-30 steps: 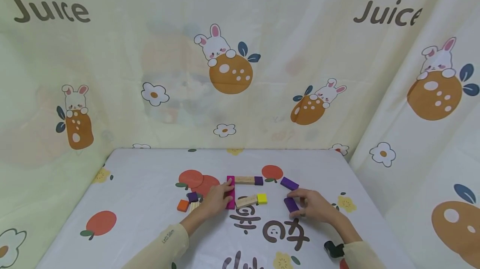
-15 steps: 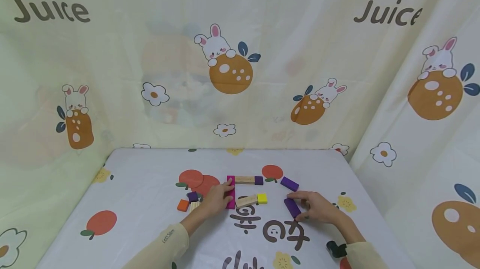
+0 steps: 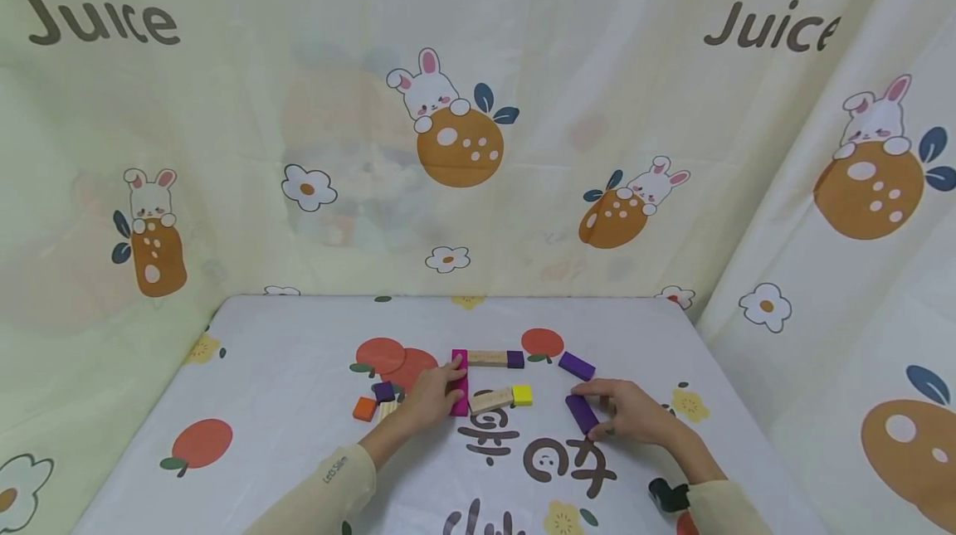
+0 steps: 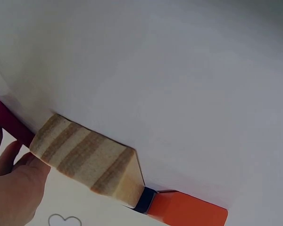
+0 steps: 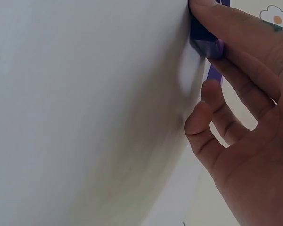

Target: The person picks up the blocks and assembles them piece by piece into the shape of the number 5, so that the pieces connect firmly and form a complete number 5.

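Note:
In the head view my left hand holds a magenta block by its left side, fingertips and thumb spread along it. A plain wooden block with a dark purple block at its end meets the magenta block's far end. Nearer, a second wooden block slants up to a yellow block. My right hand pinches a purple block lengthwise between thumb and fingers. The right wrist view shows this block at the fingertips, the other fingers loosely bent.
Another purple block lies just beyond my right hand. Left of my left hand sit an orange block, a dark purple block and a striped wooden block. A dark object is by the right sleeve.
My right hand has shifted slightly right and nearer with the purple block, most of it in the first half second. The left hand and the magenta block stay in place.

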Demonstrator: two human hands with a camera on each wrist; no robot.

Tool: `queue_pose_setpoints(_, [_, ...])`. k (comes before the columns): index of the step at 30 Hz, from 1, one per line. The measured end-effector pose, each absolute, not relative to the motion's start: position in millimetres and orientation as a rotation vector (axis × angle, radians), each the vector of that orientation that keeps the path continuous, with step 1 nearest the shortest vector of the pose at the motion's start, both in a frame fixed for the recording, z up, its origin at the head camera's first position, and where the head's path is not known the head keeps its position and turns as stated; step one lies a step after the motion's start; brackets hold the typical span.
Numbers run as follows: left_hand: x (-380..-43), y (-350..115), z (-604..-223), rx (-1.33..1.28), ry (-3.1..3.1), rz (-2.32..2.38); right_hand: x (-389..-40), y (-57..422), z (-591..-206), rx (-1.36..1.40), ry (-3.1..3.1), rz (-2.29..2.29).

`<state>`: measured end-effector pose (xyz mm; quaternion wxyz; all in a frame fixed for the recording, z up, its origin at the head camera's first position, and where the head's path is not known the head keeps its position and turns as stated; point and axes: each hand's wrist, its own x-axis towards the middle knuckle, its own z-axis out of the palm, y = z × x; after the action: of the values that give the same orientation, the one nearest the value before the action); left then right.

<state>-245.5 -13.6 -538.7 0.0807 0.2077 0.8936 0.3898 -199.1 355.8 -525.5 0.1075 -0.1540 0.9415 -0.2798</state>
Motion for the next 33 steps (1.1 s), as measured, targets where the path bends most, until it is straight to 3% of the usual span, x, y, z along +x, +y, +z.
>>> queue_pose_setpoints(26, [-244.5,-12.7,-537.1,0.597,2.677,1.149,-189.5,309.7,-521.6,-0.362,2.817,-0.850])
queue_pose_setpoints(33, [-244.3,-12.2,-535.1,0.610,2.683,1.138,-184.6,294.5,-523.0,-0.455,2.783,-0.867])
